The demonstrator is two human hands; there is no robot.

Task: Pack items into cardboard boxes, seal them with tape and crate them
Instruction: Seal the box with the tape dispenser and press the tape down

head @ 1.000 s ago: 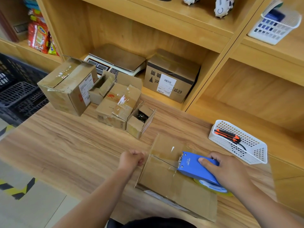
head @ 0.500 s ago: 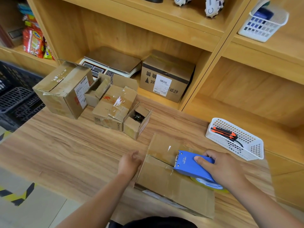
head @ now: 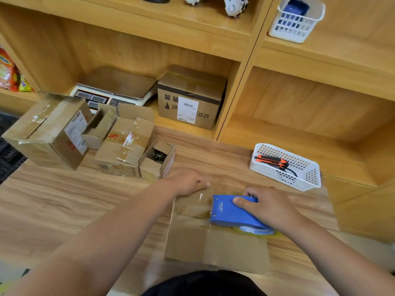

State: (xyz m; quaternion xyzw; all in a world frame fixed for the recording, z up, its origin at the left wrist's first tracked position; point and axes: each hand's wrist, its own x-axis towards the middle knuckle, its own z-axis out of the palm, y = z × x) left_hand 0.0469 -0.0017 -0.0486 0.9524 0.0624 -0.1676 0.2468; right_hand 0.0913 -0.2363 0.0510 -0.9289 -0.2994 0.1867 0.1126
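L hand [head: 188, 181] moved fwd; dispenser [head: 233, 212] logo blurred

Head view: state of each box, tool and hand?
flat box, flaps closed.
tape dispenser, on flat box's seam, gripped by right hand.
left hand, rests on flat box's far corner, curl unclear.
small box, open, dark item inside.
labelled box, closed, on shelf.
utility knife, lying in white basket.
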